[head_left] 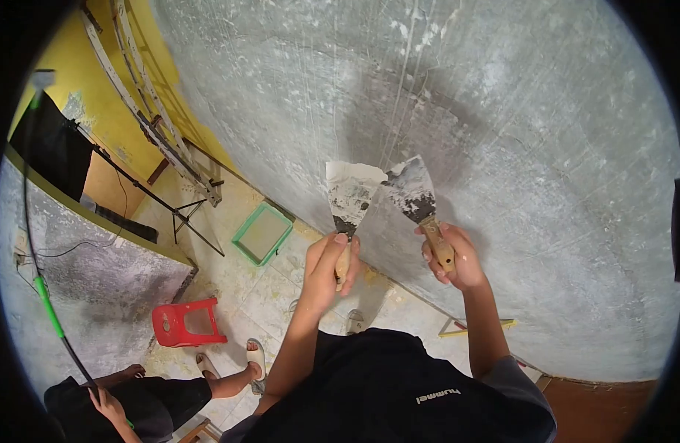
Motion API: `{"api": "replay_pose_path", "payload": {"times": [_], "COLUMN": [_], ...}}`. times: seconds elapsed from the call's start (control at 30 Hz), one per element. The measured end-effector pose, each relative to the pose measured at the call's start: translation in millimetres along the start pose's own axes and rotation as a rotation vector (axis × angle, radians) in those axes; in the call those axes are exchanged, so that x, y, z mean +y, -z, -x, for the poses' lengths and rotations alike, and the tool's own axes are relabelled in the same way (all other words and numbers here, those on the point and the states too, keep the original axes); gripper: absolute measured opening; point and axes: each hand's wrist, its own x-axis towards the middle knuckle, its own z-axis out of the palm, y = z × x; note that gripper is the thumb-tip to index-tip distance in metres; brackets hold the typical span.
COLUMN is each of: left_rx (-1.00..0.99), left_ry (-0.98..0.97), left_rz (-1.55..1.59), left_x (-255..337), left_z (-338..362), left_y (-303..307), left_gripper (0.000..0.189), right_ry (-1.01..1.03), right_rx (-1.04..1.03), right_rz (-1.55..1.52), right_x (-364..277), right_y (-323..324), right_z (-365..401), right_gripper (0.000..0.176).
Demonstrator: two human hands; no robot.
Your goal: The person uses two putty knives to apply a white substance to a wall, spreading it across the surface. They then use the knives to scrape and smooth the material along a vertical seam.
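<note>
Red plastic stool (179, 323), set on the pale tiled floor (255, 303), well apart from both hands. Green rectangular tray (277, 245), on the floor near the foot of the wall. Broad metal scraper with a pale wooden handle (347, 214), upright before the wall; thick white paste along its top edge, patchy smears below. Handling note, by judgement: best kept steady, paste face level enough not to shed, while the other edge passes over it at a low angle with light, even pressure. Left hand (325, 262): fingers curled closed round that handle, thumb laid towards the blade; forearm rising steeply, wrist nearly straight. Flared metal scraper with a brown wooden handle (427, 220), tilted leftward, dark and pale residue on its blade; its corner meets the first blade's corner in this view, actual contact uncertain. Judged better drawn in one smooth stroke, corners kept from digging in. Right hand (458, 255): fingers wrapped round this handle, butt end exposed; forearm leaning up and inward, wrist slightly bent. Grey, streaked, rough-surfaced wall (532, 184), behind both blades and extending right.
</note>
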Motion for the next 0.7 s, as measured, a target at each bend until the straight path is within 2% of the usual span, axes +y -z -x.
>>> {"api": "replay_pose_path", "payload": {"times": [0.07, 0.17, 0.33, 0.43, 0.5, 0.53, 0.6, 0.7], "left_rx": [-0.01, -0.035, 0.007, 0.017, 0.066, 0.062, 0.09, 0.113], "left_ry": [0.002, 0.022, 0.027, -0.03, -0.193, -0.199, -0.291, -0.338], "left_rz": [-0.012, -0.233, -0.454, -0.583, -0.817, -0.815, -1.045, -1.206], "left_x": [2, 10, 19, 15, 11, 12, 15, 20], "left_z": [2, 0, -1, -2, -4, -3, -1, 3], "left_y": [4, 12, 16, 17, 18, 17, 13, 5], "left_gripper": [0.037, 0.031, 0.032, 0.032, 0.03, 0.03, 0.026, 0.025], "right_ry": [-0.037, -0.026, -0.019, -0.045, -0.067, -0.061, -0.082, -0.108], "right_rx": [-0.026, -0.056, -0.065, -0.053, -0.052, -0.049, -0.078, -0.081], "right_rz": [-0.063, -0.098, -0.125, -0.14, -0.186, -0.183, -0.201, -0.219], "right_x": [7, 11, 17, 19, 22, 24, 27, 34], "right_y": [-4, -6, -1, 1, 4, 5, 9, 13], "right_z": [5, 13, 23, 28, 30, 30, 30, 28], "right_gripper": [0.057, 0.057, 0.056, 0.055, 0.053, 0.053, 0.054, 0.055]}}
